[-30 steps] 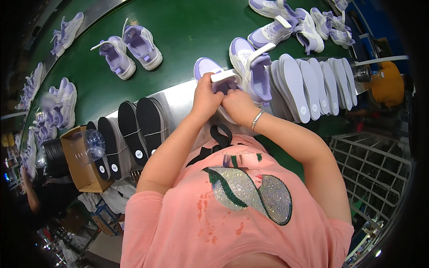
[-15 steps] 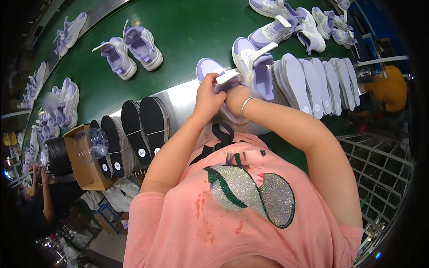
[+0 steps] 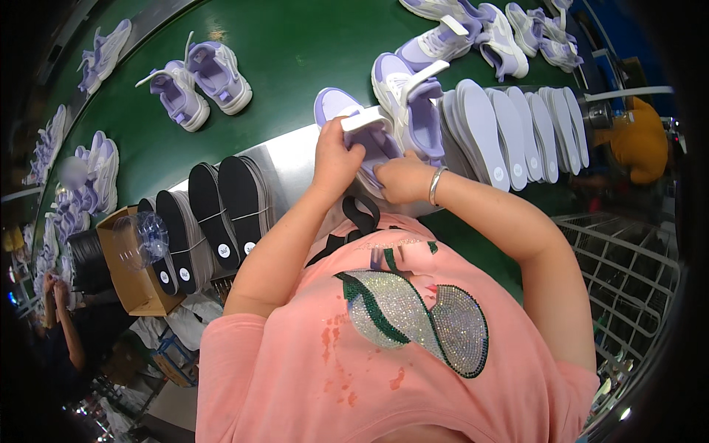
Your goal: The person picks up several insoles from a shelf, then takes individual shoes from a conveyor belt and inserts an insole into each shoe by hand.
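Observation:
A lavender and white sneaker [image 3: 377, 142] sits at the near edge of the green work surface, its toe pointing away and its opening toward me. My left hand [image 3: 338, 159] grips the left side of its opening, fingers closed near the raised white tongue. At the heel end, my right hand [image 3: 405, 179] pinches the collar, with the fingertips partly inside. Its matching sneaker [image 3: 395, 83] stands against it on the right, tongue pulled up.
Stacks of pale lavender insoles [image 3: 481, 129] stand to the right. Banded stacks of black insoles [image 3: 210, 210] and a cardboard box [image 3: 133, 269] stand left. More sneakers [image 3: 219, 74] rest farther off on the green conveyor belt [image 3: 295, 44]. A wire rack [image 3: 628, 269] is at right; another person's hands [image 3: 55, 289] show far left.
My right hand has drawn back from inside the sneaker's opening to its heel collar. My left hand keeps its grip, and the opening now shows more. The whole view has shifted slightly.

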Demonstrator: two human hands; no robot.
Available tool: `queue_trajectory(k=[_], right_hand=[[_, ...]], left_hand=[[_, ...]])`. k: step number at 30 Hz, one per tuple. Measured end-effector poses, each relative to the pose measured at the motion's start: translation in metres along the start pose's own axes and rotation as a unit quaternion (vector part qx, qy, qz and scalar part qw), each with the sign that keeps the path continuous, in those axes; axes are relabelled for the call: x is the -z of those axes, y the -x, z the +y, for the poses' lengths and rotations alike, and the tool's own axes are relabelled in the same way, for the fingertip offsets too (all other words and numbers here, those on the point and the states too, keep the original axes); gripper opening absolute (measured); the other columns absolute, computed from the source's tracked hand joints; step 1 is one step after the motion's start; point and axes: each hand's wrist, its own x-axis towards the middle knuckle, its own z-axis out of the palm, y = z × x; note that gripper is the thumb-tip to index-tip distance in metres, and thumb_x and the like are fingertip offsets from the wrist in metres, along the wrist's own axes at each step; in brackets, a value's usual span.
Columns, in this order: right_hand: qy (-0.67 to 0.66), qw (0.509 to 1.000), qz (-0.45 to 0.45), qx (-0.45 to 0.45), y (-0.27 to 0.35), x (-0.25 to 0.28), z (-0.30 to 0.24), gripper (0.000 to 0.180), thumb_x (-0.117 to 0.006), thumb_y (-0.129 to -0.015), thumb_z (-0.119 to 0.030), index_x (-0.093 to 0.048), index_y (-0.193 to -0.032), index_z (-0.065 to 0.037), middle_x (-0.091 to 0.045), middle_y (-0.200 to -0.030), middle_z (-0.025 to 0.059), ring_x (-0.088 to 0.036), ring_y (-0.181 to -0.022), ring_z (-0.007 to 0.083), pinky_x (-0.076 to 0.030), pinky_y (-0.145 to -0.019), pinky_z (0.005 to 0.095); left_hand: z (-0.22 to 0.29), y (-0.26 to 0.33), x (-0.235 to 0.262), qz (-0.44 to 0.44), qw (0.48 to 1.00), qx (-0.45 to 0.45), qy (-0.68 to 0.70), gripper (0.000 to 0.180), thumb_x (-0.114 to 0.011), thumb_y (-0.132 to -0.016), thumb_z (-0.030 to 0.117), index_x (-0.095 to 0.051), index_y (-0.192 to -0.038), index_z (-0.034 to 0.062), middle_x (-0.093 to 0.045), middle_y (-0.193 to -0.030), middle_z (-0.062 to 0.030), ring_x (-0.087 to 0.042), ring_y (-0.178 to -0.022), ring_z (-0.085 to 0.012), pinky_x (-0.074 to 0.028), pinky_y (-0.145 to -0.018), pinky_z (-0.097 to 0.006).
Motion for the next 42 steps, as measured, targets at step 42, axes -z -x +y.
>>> queue_trajectory(k=[42], right_hand=[[-0.07, 0.806, 0.529, -0.256, 0.122, 0.01, 0.158, 0.021, -0.06, -0.075, -0.018, -0.055, -0.089, -0.003, -0.057, -0.091, 0.0137, -0.052, -0.088, 0.0315, -0.043, -0.074, 0.0386]], left_hand=[[0.068, -0.034, -0.06, -0.097, 0.98, -0.108, -0.133, 0.051, -0.061, -0.074, 0.016, -0.038, -0.116, -0.0037, -0.048, -0.109, -0.0245, -0.047, -0.102, -0.0374, -0.038, -0.085, -0.042]])
